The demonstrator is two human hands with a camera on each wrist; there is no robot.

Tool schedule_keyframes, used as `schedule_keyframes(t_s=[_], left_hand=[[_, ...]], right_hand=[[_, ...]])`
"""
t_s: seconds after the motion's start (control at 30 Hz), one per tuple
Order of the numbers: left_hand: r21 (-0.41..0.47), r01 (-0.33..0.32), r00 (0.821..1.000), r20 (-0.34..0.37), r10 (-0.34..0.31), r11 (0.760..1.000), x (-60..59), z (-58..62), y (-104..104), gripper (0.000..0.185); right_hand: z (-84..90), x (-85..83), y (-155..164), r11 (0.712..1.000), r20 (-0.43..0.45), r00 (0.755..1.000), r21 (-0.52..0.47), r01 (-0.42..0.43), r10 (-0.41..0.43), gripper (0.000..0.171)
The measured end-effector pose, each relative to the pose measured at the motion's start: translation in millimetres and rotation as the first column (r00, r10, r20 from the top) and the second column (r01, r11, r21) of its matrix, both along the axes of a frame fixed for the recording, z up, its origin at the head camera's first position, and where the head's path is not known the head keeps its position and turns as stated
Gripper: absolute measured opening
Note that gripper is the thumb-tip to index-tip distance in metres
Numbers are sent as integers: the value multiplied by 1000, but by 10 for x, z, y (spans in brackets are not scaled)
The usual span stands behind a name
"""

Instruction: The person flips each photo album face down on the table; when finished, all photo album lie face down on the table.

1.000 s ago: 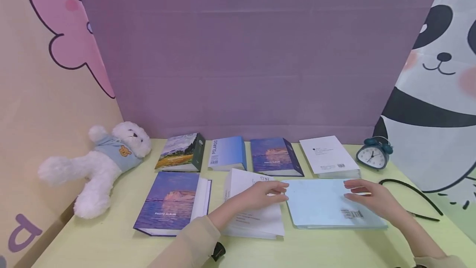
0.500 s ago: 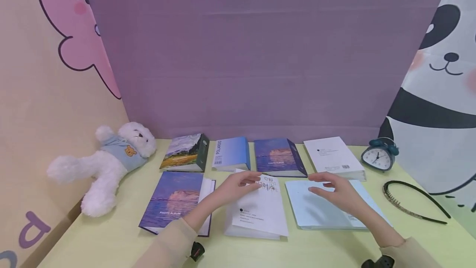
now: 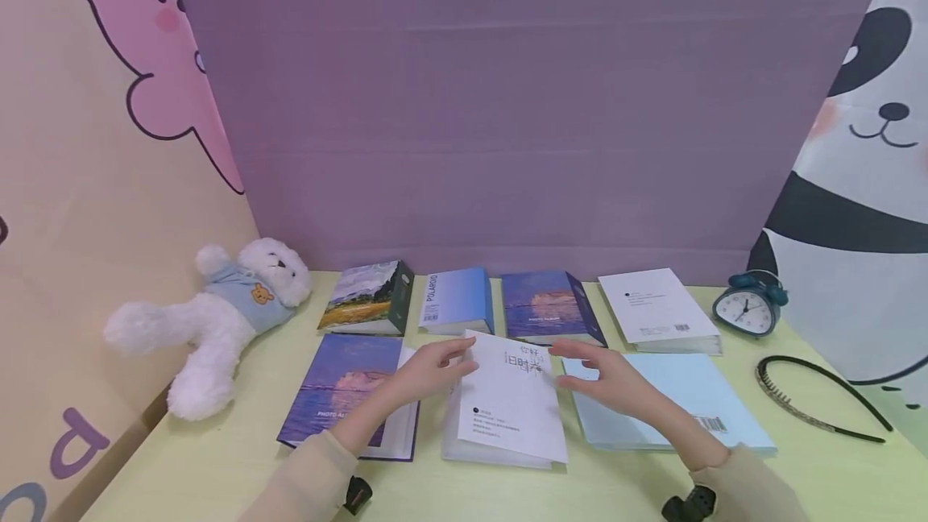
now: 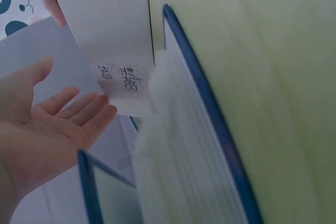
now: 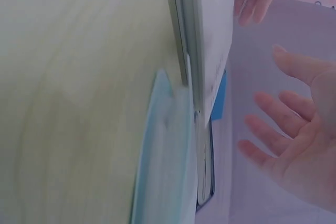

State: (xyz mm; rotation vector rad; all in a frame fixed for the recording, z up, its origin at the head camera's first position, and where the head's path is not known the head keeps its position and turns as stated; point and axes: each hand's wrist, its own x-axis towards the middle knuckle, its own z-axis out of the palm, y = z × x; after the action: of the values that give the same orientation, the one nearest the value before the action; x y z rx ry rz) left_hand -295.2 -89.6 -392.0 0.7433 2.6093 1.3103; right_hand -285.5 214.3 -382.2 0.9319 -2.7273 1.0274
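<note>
Teddy bear [image 3: 217, 316]: We see it lying at the far left of the counter [image 3: 217, 457], well away from both hands.

Purple album [image 3: 341, 389]: It lies flat, just left of the white book, under the left arm.

Left hand [image 3: 428, 369]: A second ago it lay flat on the white book. Now it has slid to that book's top left edge. The grip is open, with fingers straight and the fingertips touching the cover. The left wrist view also shows an open palm holding nothing.

White book [image 3: 507, 405]: This is the thing both hands go for. It lies in the middle front of the counter, between the two hands. Its top corner looks a bit raised, so we think the hands are getting set to lift or open it.

Right hand [image 3: 605, 381]: A second ago it rested on the light blue book. Now it has come left to the white book's right edge. The grip is open and holds nothing. We cannot tell if it touches the book yet.

Light blue book [image 3: 681, 393]: It lies flat, just right of the white book, no longer under the fingers.

Clock [image 3: 750, 311]: It stands far right, near the back.
</note>
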Motion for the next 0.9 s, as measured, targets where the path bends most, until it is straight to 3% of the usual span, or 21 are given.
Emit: schedule_keyframes(t_s=[0.13, 0.3, 0.53, 0.9], left_hand=[[-9, 4, 999, 48, -4, 1000, 21, -14, -96, 58], [-47, 16, 993, 118, -10, 999, 52, -28, -193, 60], [-192, 85, 986, 159, -55, 978, 101, -26, -252, 58], [-242, 112, 983, 168, -72, 964, 110, -35, -286, 54]], right_hand=[[-34, -20, -126, 999, 24, 999, 4, -48, 48, 59], [-51, 0, -224, 995, 116, 989, 38, -93, 88, 63], [-61, 64, -289, 987, 195, 974, 94, -133, 113, 58], [-82, 116, -304, 990, 224, 975, 132, -42, 12, 58]])
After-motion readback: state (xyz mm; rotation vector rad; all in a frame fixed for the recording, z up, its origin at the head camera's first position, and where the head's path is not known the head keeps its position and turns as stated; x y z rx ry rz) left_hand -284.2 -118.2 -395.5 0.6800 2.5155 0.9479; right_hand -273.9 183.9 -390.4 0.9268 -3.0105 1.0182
